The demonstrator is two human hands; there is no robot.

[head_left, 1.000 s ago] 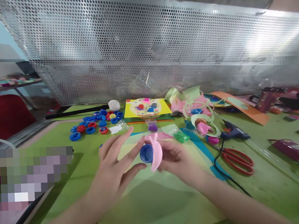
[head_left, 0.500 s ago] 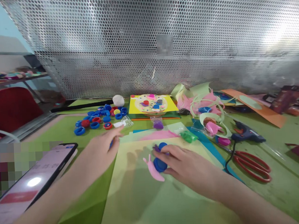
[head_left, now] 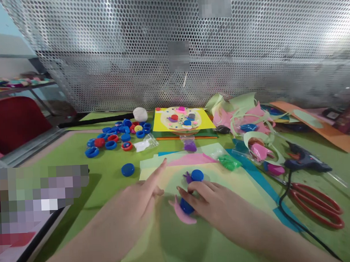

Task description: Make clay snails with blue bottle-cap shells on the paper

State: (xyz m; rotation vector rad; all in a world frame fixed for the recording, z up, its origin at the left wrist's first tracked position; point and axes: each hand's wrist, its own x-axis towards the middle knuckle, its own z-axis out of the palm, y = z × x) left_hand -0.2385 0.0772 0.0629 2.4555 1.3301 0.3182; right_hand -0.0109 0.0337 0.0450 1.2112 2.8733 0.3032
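My right hand (head_left: 210, 203) rests on the pale yellow-green paper, fingers closed around a blue bottle cap (head_left: 186, 206) set against a pink snail-shaped cutout (head_left: 183, 213). Just above that hand, a second blue bottle cap (head_left: 197, 175) lies by a purple piece (head_left: 188, 178) with small prongs; the rest of this piece is hidden. My left hand (head_left: 137, 202) hovers at the paper's left side, its index finger stretched out and nothing visible in it. Another blue cap (head_left: 128, 169) lies on the green surface beyond the left hand.
Several blue and red caps (head_left: 110, 145) cluster at the back left, near a white ball (head_left: 140, 114). A decorated yellow card (head_left: 160, 124) stands behind the paper. Red-handled scissors (head_left: 317, 204), a glue gun (head_left: 306, 158) and paper scraps (head_left: 258, 115) lie right. A phone (head_left: 32, 245) is left.
My left hand has let go of a blue cap, which now lies on the green surface, and has moved right toward the paper. My right hand has shifted down slightly, uncovering the upper cap.
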